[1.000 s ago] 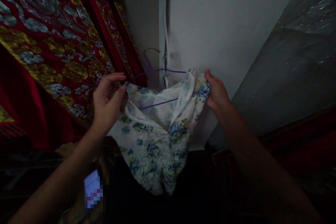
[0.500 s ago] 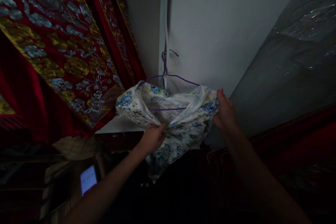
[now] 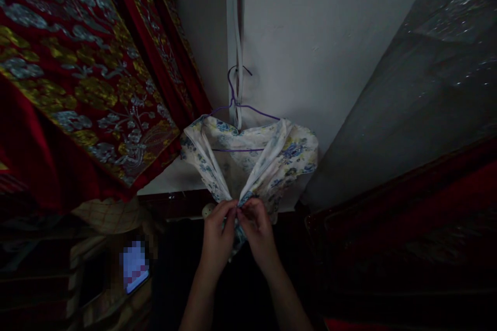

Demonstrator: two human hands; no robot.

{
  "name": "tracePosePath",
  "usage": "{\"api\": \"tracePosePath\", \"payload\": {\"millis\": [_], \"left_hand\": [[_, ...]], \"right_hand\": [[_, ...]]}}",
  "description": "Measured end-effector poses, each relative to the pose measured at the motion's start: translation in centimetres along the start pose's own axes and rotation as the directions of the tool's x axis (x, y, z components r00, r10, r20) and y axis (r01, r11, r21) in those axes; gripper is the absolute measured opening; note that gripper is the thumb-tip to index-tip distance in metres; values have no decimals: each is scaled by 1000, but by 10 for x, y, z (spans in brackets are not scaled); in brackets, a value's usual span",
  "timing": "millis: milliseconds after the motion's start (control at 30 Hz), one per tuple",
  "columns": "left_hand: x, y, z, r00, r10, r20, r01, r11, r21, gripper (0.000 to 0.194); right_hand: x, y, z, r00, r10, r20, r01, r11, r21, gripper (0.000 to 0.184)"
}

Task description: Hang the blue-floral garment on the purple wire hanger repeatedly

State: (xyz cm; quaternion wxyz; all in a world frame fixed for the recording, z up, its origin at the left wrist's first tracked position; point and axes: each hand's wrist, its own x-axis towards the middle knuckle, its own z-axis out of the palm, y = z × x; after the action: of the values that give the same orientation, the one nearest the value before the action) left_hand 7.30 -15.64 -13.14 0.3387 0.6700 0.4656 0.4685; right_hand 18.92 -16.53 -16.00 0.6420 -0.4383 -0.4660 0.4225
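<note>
A white garment with blue and yellow flowers, looking like a blouse (image 3: 293,152), hangs on a purple wire hanger (image 3: 258,110) against the wall. Its neckline forms a V, and the hanger's lower bar shows inside. At the bottom of the V, my left hand (image 3: 219,227) pinches one front edge. My right hand (image 3: 256,227) pinches the other edge right beside it, the fingertips of both hands nearly touching. Whatever small piece lies between the fingertips is hidden. Below the hands the cloth drops into shadow.
Red cloth with gold and silver embroidery (image 3: 97,88) hangs at the left. A lit phone (image 3: 135,266) lies at lower left, near a checked cloth (image 3: 111,215). Shiny clear plastic (image 3: 446,46) covers something at the right. A white cord (image 3: 237,20) runs down the wall.
My right hand has let go of the blouse's right shoulder and come down to the bottom of the neckline, beside my left hand. The left hand has shifted slightly down, still at the neckline.
</note>
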Motion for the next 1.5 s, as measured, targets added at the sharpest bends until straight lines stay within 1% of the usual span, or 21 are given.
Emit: {"api": "tracePosePath", "payload": {"millis": [100,200,267,333,367,467,567,667,733,800,867,933,1033,1100,1133,1167,1233,1300,1367,1433,1500], "left_hand": [[-3,-1,-4,997,-64,-49,61,995,-75,24],[-3,-2,-5,989,-116,-91,90,964,-251,33],[-3,1,-2,985,-135,-107,85,922,-377,42],[-5,5,6,986,-143,-89,85,877,-473,47],[-6,8,11,986,-145,-77,86,855,-511,46],[-11,17,27,990,-137,-37,86,786,-613,33],[-4,28,34,989,-151,2,108,696,-709,36],[23,44,28,966,-257,17,166,570,-805,47],[53,60,19,948,-317,20,180,487,-855,53],[86,80,8,946,-322,16,166,444,-881,53],[117,101,0,961,-276,-23,110,458,-882,49],[140,118,-7,977,-199,-78,33,502,-864,46],[153,128,-9,995,-50,-87,-40,596,-802,44],[148,125,-5,997,56,-44,-71,660,-748,44],[144,123,-3,994,103,-25,-89,685,-723,44],[139,120,-1,990,142,-9,-108,707,-699,43],[131,116,1,981,194,5,-143,738,-659,41],[125,115,0,974,228,2,-175,751,-636,39],[122,114,-3,966,257,-11,-206,748,-631,37],[121,112,-8,961,276,-30,-234,745,-625,35],[119,107,-12,960,271,-63,-252,751,-611,35]], "right_hand": [[7,-1,2,995,-48,82,52,998,-43,18],[5,5,-4,989,-43,138,42,999,12,22],[2,13,-7,993,-26,113,20,998,53,24],[2,20,-9,997,-34,74,31,999,35,24],[3,23,-10,997,-52,55,51,999,8,24],[7,24,-11,994,-110,31,111,993,-42,25],[8,17,-15,992,-127,-5,127,992,-20,28],[4,13,-24,994,-99,-37,96,992,-85,31],[3,16,-35,995,-85,-43,77,984,-160,32],[4,23,-49,995,-90,-44,79,974,-211,34],[8,34,-65,996,-86,-26,78,969,-233,35],[14,44,-83,997,-75,1,73,965,-250,37],[28,50,-104,997,-76,32,82,949,-305,38],[42,40,-109,991,-117,62,131,932,-338,32],[50,29,-108,985,-150,81,169,924,-344,28],[60,16,-104,976,-193,98,215,917,-337,25],[81,-19,-91,946,-298,131,324,898,-297,30],[104,-58,-71,887,-440,140,462,852,-248,40],[123,-92,-51,816,-548,185,578,771,-266,43],[138,-115,-34,729,-625,279,684,648,-336,31],[145,-126,-21,654,-671,348,750,519,-411,15]]}}
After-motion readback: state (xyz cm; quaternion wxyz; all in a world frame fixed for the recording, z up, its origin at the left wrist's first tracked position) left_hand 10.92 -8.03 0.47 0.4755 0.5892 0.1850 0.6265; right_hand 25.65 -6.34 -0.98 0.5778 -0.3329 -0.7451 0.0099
